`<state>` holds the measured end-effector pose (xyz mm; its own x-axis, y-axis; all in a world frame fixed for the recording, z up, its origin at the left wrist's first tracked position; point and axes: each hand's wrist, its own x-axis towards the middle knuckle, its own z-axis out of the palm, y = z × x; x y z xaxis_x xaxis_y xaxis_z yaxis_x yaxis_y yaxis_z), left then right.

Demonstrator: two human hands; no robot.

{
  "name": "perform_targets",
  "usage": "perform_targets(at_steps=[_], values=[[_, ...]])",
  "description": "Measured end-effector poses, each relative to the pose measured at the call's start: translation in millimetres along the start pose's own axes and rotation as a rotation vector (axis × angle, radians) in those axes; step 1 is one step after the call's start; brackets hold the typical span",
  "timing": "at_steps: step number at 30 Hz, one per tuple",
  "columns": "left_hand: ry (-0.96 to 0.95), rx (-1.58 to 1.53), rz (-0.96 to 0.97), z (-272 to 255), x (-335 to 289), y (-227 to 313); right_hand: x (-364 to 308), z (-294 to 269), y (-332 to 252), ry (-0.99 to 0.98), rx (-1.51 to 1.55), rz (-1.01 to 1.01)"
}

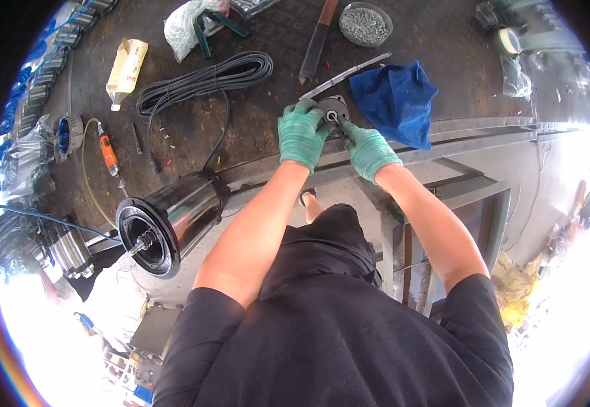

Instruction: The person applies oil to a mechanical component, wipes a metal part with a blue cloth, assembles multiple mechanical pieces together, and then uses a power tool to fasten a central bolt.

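Holding the grey metal part (pixel 339 103) from its left side, the left hand (pixel 300 138), in a green glove, has its fingers closed on the edge. The part is on the dark bench (pixel 193 132), near the front edge. The right hand (pixel 369 150), gloved also, has its fingertips at the middle of the part; whether they pinch something small there, I cannot tell. Just to the right lies a blue cloth (pixel 396 102), and behind the part a thin bar (pixel 346 76). The cable (pixel 206 81) lies coiled farther left.
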<state>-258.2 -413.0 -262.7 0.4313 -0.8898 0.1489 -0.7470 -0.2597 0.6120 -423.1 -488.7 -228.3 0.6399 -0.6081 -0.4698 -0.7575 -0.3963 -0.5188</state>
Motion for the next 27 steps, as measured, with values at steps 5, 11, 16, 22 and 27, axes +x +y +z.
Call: perform_targets(at_steps=[5,11,16,22,27], values=[[-0.025,0.022,-0.002,-1.2,2.0,0.8,1.9,-13.4,-17.2,-0.038,-0.018,0.085],[-0.005,-0.018,0.009,2.3,1.6,-1.9,-0.9,6.8,2.1,0.085,0.045,-0.031],[-0.033,-0.004,0.009,-0.6,0.9,-2.1,-0.2,22.0,9.2,0.164,0.119,-0.051],[-0.066,0.001,-0.005,-7.4,3.0,0.9,-2.4,25.0,8.6,0.239,0.149,-0.094],[-0.075,0.0,0.017,-9.8,0.8,-1.7,-4.5,30.9,13.9,0.26,0.181,-0.091]])
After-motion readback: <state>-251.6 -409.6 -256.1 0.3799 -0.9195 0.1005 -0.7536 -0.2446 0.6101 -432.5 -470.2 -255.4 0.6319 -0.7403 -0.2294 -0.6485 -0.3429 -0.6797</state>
